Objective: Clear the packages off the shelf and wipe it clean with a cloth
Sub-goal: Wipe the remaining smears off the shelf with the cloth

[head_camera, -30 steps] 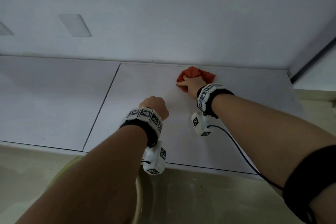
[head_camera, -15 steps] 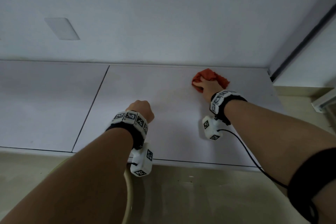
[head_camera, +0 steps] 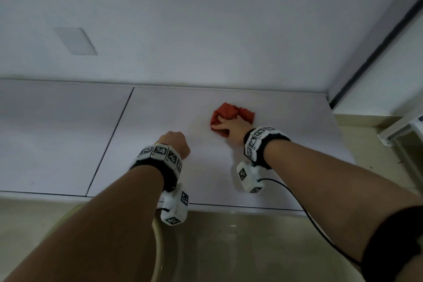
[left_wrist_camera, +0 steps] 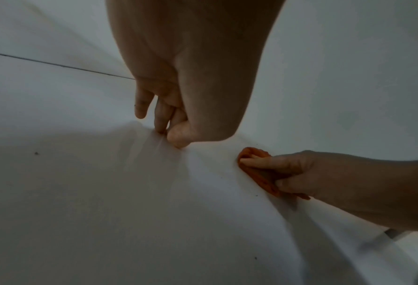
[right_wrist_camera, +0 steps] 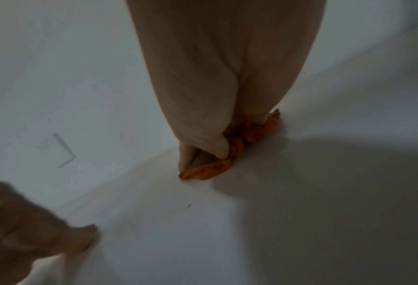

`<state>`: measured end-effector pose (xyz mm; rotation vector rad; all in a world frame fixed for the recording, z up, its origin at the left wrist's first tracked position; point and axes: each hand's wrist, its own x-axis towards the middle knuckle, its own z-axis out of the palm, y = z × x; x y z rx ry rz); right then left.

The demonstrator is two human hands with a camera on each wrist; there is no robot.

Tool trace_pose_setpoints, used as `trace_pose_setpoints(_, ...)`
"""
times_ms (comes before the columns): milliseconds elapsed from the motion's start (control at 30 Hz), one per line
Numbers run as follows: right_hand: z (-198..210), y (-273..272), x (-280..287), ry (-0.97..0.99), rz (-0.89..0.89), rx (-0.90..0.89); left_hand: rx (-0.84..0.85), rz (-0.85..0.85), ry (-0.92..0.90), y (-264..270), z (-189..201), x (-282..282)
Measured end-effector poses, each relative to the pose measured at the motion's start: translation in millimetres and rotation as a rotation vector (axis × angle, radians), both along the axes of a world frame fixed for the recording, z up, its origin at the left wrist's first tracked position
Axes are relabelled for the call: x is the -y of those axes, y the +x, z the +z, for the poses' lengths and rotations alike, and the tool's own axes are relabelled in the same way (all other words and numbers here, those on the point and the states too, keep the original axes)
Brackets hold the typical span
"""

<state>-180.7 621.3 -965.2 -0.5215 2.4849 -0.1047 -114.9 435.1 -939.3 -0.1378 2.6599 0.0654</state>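
shelf (head_camera: 160, 121) bare, no packages in view → clearing looks done | right hand (head_camera: 231, 127) grips cloth (head_camera: 229, 113) mid-shelf near back wall | left hand (head_camera: 175, 145) fisted, empty | wiping underway

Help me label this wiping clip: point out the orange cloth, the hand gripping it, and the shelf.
orange cloth (head_camera: 225, 111): head view, bunched top fold.
right hand (head_camera: 232, 127): head view, back of the hand.
shelf (head_camera: 160, 117): head view, bare surface left of the cloth.
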Motion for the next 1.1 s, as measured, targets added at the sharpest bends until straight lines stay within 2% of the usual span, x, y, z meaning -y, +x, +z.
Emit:
trace_pose_setpoints(67,1,-5,0,-0.036,0.002,0.011,0.017,-0.004,0.000,1,-1,0)
trace_pose_setpoints(167,0,-10,-22,-0.017,-0.020,-0.069,0.036,-0.003,0.005,0,0,-2)
trace_pose_setpoints(300,6,-11,-81,0.013,-0.215,-0.143,0.022,-0.008,-0.052,1,-3,-8)
trace_pose_setpoints(400,4,-9,-135,0.001,-0.451,-0.150,-0.022,-0.027,-0.097,2,-9,-13)
trace_pose_setpoints(533,-1,1,-181,0.066,-0.558,-0.206,0.010,-0.012,-0.044,-4,-11,-13)
trace_pose_setpoints(600,-2,2,-192,0.082,-0.600,-0.162,0.010,-0.006,-0.026,-7,-10,-14)
trace_pose_setpoints(667,-1,5,-194,0.062,-0.653,-0.146,0.006,0.002,-0.035,-7,-10,-14)
trace_pose_setpoints(767,-1,18,-187,-0.008,-0.726,-0.239,-0.013,-0.001,-0.087,-1,-10,-14)
trace_pose_setpoints(867,0,32,-172,0.138,-0.800,-0.195,-0.022,-0.026,-0.118,3,-9,-15)
trace_pose_setpoints(933,2,43,-158,0.146,-0.841,-0.174,-0.019,-0.045,-0.123,5,-8,-15)
trace_pose_setpoints(1100,5,62,-114,0.142,-0.694,-0.148,-0.023,-0.102,-0.121,10,-4,-12)
